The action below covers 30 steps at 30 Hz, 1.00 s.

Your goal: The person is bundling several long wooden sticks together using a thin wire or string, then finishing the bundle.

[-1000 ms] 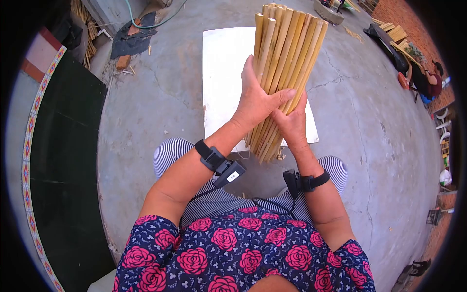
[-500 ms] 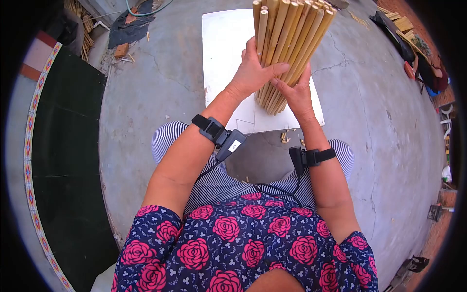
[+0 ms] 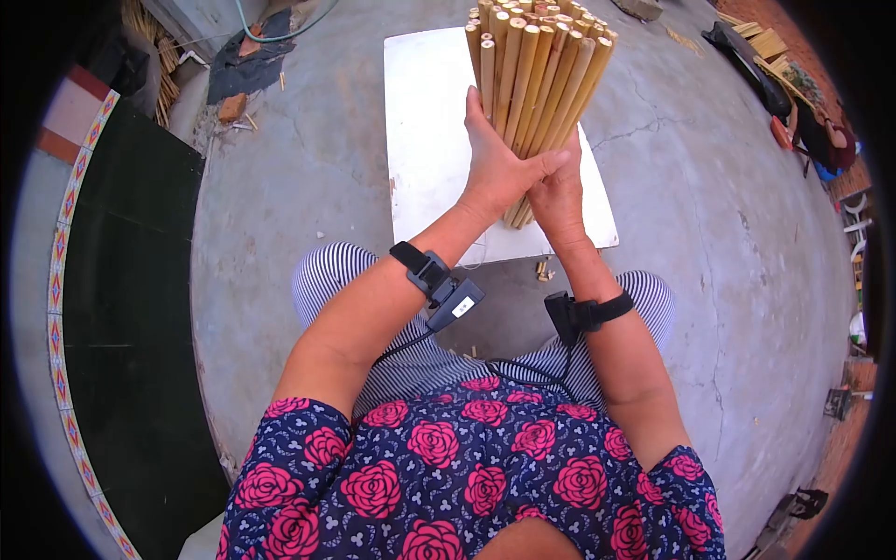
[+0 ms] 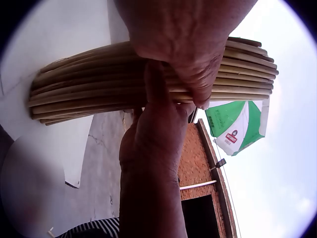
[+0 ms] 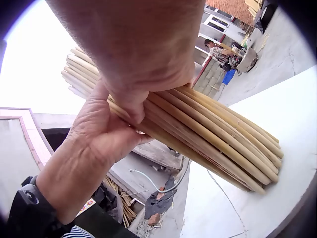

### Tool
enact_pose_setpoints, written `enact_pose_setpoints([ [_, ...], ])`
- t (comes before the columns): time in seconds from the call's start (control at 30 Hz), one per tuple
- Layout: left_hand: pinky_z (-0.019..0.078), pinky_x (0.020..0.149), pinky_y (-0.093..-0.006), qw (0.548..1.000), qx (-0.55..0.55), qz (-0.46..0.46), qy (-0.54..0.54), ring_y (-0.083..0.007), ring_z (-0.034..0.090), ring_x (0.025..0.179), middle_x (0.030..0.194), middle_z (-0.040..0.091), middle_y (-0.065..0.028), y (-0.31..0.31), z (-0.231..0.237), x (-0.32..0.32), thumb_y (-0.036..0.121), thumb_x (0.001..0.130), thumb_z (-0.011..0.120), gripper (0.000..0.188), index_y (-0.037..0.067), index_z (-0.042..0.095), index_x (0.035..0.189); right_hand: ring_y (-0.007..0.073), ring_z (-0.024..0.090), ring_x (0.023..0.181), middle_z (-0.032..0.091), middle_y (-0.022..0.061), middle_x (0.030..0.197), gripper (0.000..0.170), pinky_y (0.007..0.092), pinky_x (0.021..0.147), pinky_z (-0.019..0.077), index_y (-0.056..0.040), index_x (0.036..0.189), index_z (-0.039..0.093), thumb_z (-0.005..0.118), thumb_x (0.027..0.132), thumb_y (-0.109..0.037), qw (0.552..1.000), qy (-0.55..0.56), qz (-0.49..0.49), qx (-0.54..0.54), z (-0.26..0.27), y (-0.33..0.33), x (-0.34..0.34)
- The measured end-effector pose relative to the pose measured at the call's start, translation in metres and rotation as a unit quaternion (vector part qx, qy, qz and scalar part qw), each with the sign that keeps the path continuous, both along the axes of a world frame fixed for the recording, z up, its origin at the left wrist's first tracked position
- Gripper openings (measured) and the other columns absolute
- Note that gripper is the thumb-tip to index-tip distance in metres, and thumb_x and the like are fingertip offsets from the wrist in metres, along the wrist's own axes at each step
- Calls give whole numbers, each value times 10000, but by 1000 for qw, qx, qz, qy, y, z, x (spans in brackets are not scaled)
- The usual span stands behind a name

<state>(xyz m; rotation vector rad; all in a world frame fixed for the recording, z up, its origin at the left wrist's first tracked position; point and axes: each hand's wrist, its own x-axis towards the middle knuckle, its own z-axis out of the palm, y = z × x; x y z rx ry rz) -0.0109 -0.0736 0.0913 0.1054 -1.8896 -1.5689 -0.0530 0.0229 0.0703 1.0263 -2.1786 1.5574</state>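
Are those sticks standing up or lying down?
Standing up, roughly: the sticks point skyward, their lower ends towards the white board.

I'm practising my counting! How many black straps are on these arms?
2. One strap goes round the left arm, the other strap round the right arm. I see no more, but the sleeves could hide some.

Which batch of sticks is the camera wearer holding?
The central bundle over the white board: left hand and right hand grip it; upper-left sticks and upper-right sticks are apart.
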Motion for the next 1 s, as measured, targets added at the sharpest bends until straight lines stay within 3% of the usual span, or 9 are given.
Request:
enact_pose_setpoints([
  [0.13, 388, 1065, -383, 994, 92, -48, 18, -278, 418, 1257, 1338, 329, -187, -4, 22, 11, 201, 701, 794, 1075, -14, 22, 1417, 360, 427, 1267, 439, 183, 1368, 1015, 428, 1037, 395, -30, 1485, 198, 826, 695, -135, 998, 48, -31, 41, 22, 8, 9],
  [0.17, 446, 1004, -358, 989, 130, -49, 52, -239, 487, 1187, 1285, 399, -162, -5, 24, 10, 159, 724, 747, 944, 6, 107, 1400, 367, 431, 1261, 441, 193, 1365, 1030, 431, 1035, 391, -19, 1483, 201, 837, 684, -159, 996, 63, -34, 54, 27, 11, 11],
  [0.27, 458, 986, -352, 978, 192, -38, 68, -222, 503, 1164, 1245, 440, -149, -14, 40, 14, 147, 734, 735, 880, 10, 169, 1393, 374, 447, 1243, 428, 215, 1383, 1080, 432, 1037, 389, -32, 1491, 191, 854, 662, -231, 986, 127, -45, 100, 30, 12, 12],
  [0.4, 456, 979, -339, 964, 244, -40, 97, -201, 518, 1125, 1216, 475, -127, -15, 42, 19, 174, 751, 725, 784, 26, 257, 1363, 366, 407, 1306, 362, 228, 1454, 1126, 440, 1071, 368, -33, 1505, 165, 858, 656, -292, 999, -24, 40, 17, 28, 31, 17],
  [0.5, 458, 965, -338, 952, 251, -99, 141, -197, 526, 1107, 1195, 498, -111, -25, 43, 16, 217, 763, 725, 718, 37, 319, 1327, 337, 355, 1373, 325, 239, 1489, 1242, 422, 1108, 339, -47, 1522, 111, 884, 600, -354, 969, -208, 121, -57, 36, 48, 12],
  [0.53, 459, 962, -340, 946, 261, -118, 155, -196, 527, 1106, 1190, 502, -108, -25, 43, 16, 224, 764, 726, 706, 39, 331, 1319, 333, 371, 1365, 347, 238, 1475, 1253, 412, 1106, 343, -49, 1523, 108, 886, 591, -361, 968, -207, 139, -10, 37, 55, 8],
  [0.6, 460, 964, -356, 942, 274, -137, 134, -196, 523, 1111, 1184, 506, -108, -71, 57, 2, 252, 757, 739, 707, 38, 344, 1303, 323, 403, 1347, 391, 237, 1448, 1275, 394, 1101, 351, -54, 1524, 104, 890, 573, -376, 955, -220, 171, 98, 55, 20, -9],
  [0.73, 447, 993, -361, 939, 288, -143, 121, -210, 507, 1136, 1203, 481, -123, -75, 51, 0, 282, 756, 751, 752, 25, 315, 1311, 321, 479, 1281, 468, 226, 1388, 1163, 380, 1076, 381, -47, 1506, 178, 850, 605, -345, 974, -155, 137, 92, 43, 15, -3],
  [1.0, 389, 1061, -375, 954, 273, -76, 95, -237, 439, 1229, 1285, 396, -168, -65, 45, 2, 395, 756, 789, 928, 30, 194, 1368, 281, 549, 1201, 534, 195, 1320, 1059, 356, 1014, 434, -60, 1490, 227, 815, 643, -301, 972, -195, 124, 38, 51, 13, 10],
])
